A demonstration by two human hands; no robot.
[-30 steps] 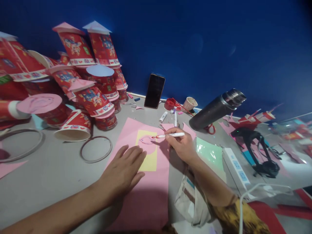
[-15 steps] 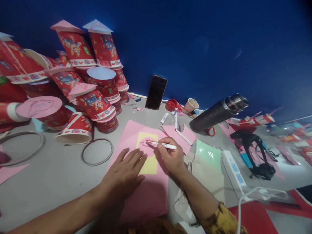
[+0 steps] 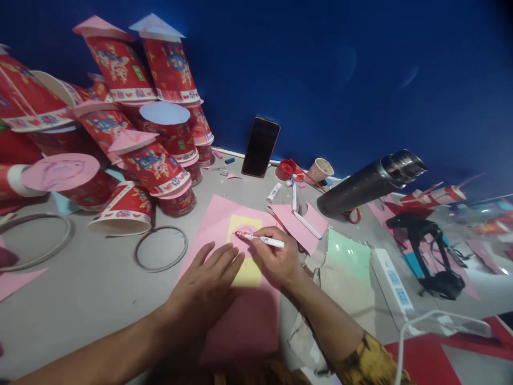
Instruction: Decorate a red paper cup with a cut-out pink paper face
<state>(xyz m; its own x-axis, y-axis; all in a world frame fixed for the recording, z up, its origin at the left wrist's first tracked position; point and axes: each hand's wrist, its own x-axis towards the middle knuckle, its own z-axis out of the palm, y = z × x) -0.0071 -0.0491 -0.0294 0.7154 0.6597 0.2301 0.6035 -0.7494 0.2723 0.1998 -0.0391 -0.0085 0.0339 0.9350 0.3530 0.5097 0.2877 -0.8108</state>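
My right hand [image 3: 276,254] is closed round a white marker pen [image 3: 264,240], its red tip end on a small pink paper piece [image 3: 245,230] with drawn lines. That piece lies on a yellow paper rectangle [image 3: 250,274], which rests on a large pink sheet [image 3: 244,326]. My left hand [image 3: 210,278] lies flat, fingers spread, on the pink sheet, its fingertips at the edge of the yellow paper. The marks under the pen tip are partly hidden by the pen and my right hand.
Stacked red paper cups [image 3: 128,64] with paper tops stand at the left. Beyond the sheet are a phone [image 3: 260,147], a glue stick [image 3: 274,192] and a dark thermos [image 3: 368,182]. A metal ring [image 3: 161,249] lies left; a power strip [image 3: 393,286] and black strap device [image 3: 427,256] lie right.
The pen in my right hand has shifted slightly left over the pink piece. My left hand stays flat in place. The whole view has shifted a little.
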